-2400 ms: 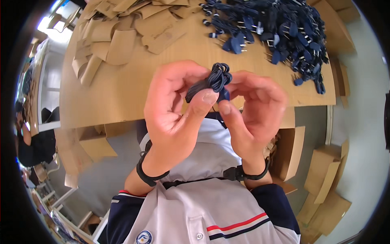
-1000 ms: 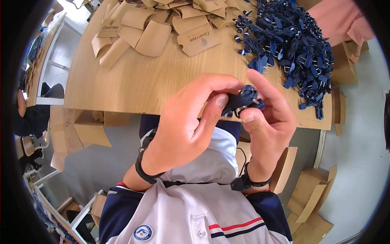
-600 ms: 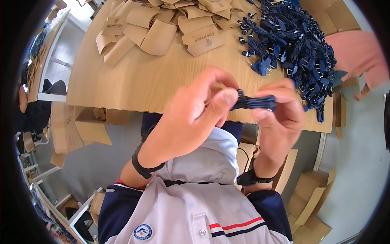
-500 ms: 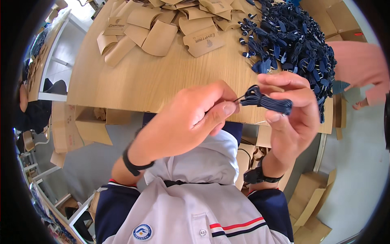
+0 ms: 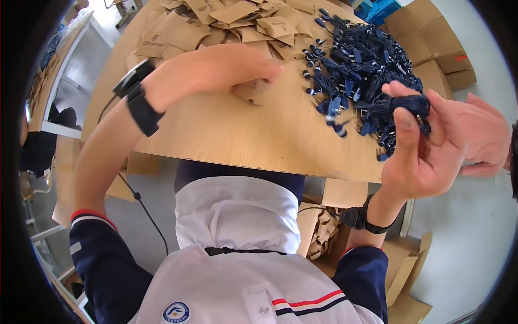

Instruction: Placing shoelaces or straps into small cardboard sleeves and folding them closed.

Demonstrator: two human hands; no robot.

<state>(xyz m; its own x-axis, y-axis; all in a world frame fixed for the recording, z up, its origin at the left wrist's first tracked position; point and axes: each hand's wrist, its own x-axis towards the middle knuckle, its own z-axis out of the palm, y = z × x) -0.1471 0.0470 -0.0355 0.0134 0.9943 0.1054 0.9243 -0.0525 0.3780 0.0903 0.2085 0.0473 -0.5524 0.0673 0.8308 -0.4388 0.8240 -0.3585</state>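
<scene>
My right hand (image 5: 429, 156) is closed around a coiled bundle of dark blue earphones (image 5: 407, 103), raised at the table's right edge. A metal plug shows beside the fingers. Two blurred blue-and-white earbuds (image 5: 339, 129) are left of that hand; I cannot tell whether they belong to the bundle. My left hand (image 5: 232, 67) reaches across the table with bent, smeared fingers. Under it is a flat brown cardboard pillow box (image 5: 248, 93), partly covered; whether the fingers grip it is unclear.
Brown pillow boxes (image 5: 232, 12) are heaped at the far left of the wooden table (image 5: 226, 140). A large pile of dark blue earphones (image 5: 361, 65) covers its right side. Cardboard cartons (image 5: 431, 38) stand beyond. A person's pink sleeve (image 5: 485, 129) is close behind my right hand.
My left hand has left the earphone bundle and moved far and left, onto a pillow box. My right hand has moved right, still holding the bundle. The view has shifted slightly.
</scene>
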